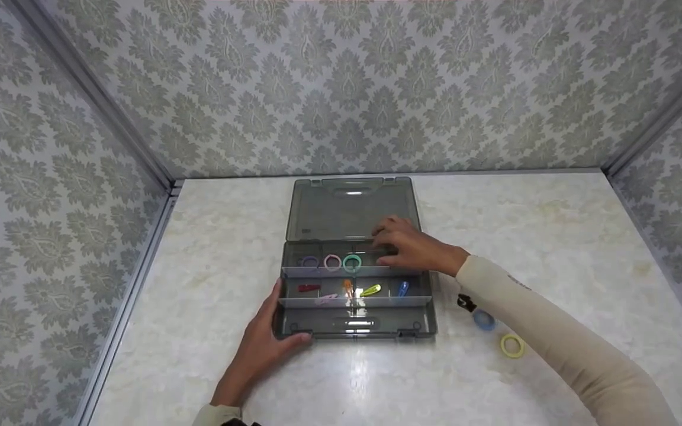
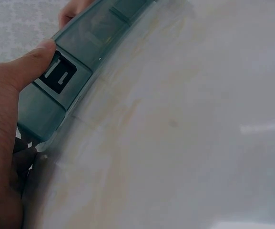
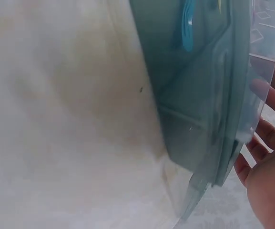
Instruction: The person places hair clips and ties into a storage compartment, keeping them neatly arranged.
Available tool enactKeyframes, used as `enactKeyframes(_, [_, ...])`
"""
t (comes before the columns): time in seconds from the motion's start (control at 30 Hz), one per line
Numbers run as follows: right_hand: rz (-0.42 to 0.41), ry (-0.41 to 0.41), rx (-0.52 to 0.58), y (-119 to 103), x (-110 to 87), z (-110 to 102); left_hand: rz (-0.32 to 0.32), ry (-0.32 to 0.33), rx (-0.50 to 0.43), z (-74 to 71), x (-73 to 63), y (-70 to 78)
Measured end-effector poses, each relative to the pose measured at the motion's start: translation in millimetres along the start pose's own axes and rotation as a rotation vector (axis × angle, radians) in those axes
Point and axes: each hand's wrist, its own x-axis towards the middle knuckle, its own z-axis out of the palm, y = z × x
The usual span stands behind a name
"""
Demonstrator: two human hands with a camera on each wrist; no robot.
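Observation:
A grey see-through organizer box [image 1: 359,339] stands with its lid [image 1: 350,207] laid back. At its front left corner my left hand [image 1: 263,343] grips it, thumb on the front wall and fingers along the side. My right hand [image 1: 409,244] is over the back right compartment, fingers loosely bent; nothing shows between them, though their tips are partly hidden. In the back row lie a purple hair tie [image 1: 310,262], a pink hair tie [image 1: 333,262] and a green hair tie [image 1: 352,263]. Several hair clips, including a yellow clip [image 1: 371,290] and a blue clip [image 1: 404,289], fill the middle row.
Right of the box, a blue hair tie [image 1: 484,320], a small black item [image 1: 466,303] and a yellow hair tie [image 1: 512,346] lie on the marbled table [image 1: 199,248]. Patterned wall panels [image 1: 347,89] stand behind and at both sides.

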Motion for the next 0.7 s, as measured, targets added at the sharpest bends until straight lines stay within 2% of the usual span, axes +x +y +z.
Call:
enactKeyframes(0.23, [-0.012, 0.069, -0.011, 10, -19.2, -2, -0.032, -0.005, -0.007, 0.2, 0.6, 1.6])
enactKeyframes(0.7, [0.059, 0.19, 0.1, 22, -68.9, -8, 0.021, 0.001, -0.006, 0.7, -0.9, -0.1])
